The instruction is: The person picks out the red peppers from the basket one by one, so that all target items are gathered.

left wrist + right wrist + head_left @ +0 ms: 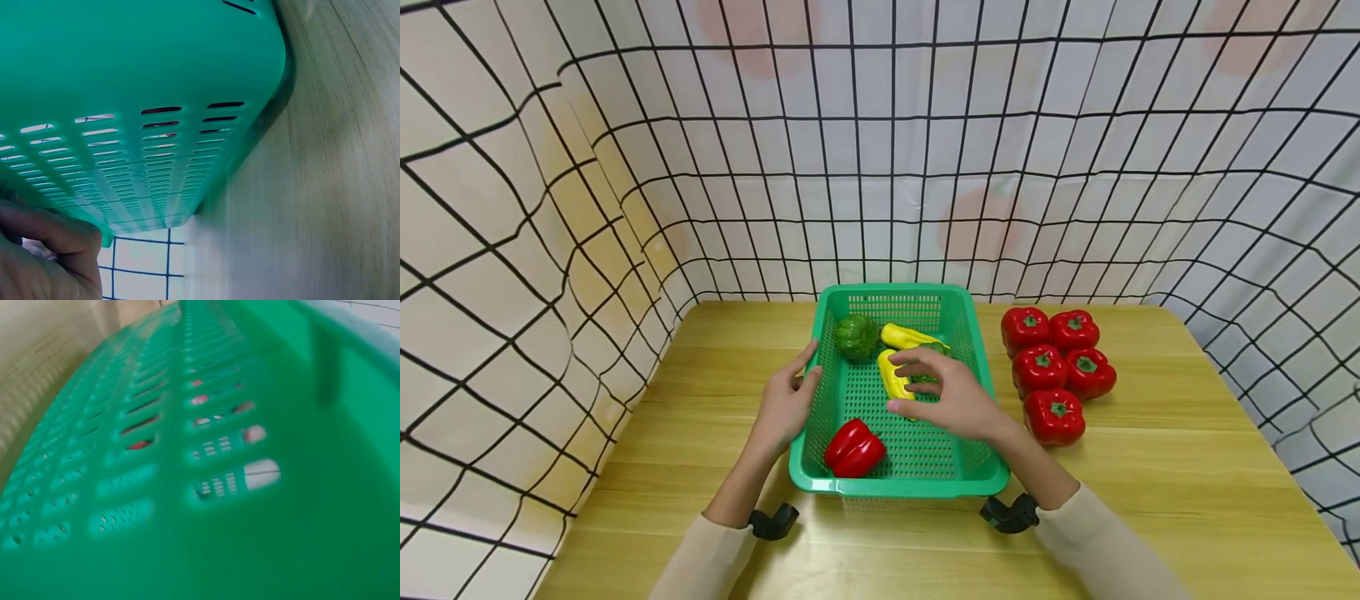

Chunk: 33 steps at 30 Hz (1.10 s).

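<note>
A green plastic basket with slotted walls stands on the table. My left hand holds its left rim from outside; the bent fingers show beside the wall in the left wrist view. Over the basket hovers my right hand, thumb and fingers apart and loosely bent. Below its fingertips lies a long yellow vegetable; contact cannot be made out. Another yellow vegetable lies behind it. A ribbed dark green squash sits back left, a red bell pepper front left. My right hand partly hides another green vegetable.
Several red bell peppers stand grouped on the wooden table, right of the basket. A white wall covering with black grid lines encloses the back and sides. Black wrist devices sit near the basket's front edge.
</note>
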Each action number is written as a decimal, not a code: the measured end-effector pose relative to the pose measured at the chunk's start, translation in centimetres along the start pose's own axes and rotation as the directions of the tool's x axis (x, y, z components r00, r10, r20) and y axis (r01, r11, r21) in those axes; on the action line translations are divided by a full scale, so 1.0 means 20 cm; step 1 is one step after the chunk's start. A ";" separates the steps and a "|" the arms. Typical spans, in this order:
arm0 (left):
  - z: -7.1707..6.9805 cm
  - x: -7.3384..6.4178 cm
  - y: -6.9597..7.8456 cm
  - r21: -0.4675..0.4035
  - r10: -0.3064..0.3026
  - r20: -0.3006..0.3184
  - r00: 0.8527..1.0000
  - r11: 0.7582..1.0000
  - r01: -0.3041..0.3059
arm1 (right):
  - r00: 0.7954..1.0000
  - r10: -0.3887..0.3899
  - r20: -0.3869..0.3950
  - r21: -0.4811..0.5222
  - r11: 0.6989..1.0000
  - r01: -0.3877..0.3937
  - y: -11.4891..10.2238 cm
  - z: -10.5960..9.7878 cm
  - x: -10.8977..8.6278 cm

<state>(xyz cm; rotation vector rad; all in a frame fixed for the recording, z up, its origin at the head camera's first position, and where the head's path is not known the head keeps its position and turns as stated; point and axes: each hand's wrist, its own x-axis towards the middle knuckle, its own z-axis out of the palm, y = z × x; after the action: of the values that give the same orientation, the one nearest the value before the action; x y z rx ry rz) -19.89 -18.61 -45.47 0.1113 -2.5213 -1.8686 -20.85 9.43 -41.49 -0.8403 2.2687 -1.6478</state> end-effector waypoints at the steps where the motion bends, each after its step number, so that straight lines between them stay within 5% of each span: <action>1: 0.00 0.00 0.00 -0.003 0.001 0.000 1.000 1.000 -0.001 | 1.000 0.006 0.011 -0.017 1.000 -0.006 0.00 0.01 0.01; 13: 0.01 0.01 0.00 0.003 0.001 0.007 1.000 1.000 -0.001 | 0.970 0.050 0.236 -0.166 0.986 -0.010 0.05 0.12 0.07; 22: 0.00 0.01 0.00 0.019 0.010 0.009 1.000 1.000 -0.010 | 0.941 0.099 0.324 -0.287 0.958 -0.002 0.07 0.14 0.08; 33: 0.01 0.01 -0.01 -0.006 0.020 0.003 1.000 1.000 -0.020 | 0.886 0.120 0.447 -0.282 0.959 0.012 0.07 0.16 0.08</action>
<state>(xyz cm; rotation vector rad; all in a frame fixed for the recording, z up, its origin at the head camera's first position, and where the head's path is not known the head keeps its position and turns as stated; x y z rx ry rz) -20.06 -18.51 -45.72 0.0822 -2.5089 -1.8707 -21.07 6.20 -43.75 -1.0828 2.1695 -0.9742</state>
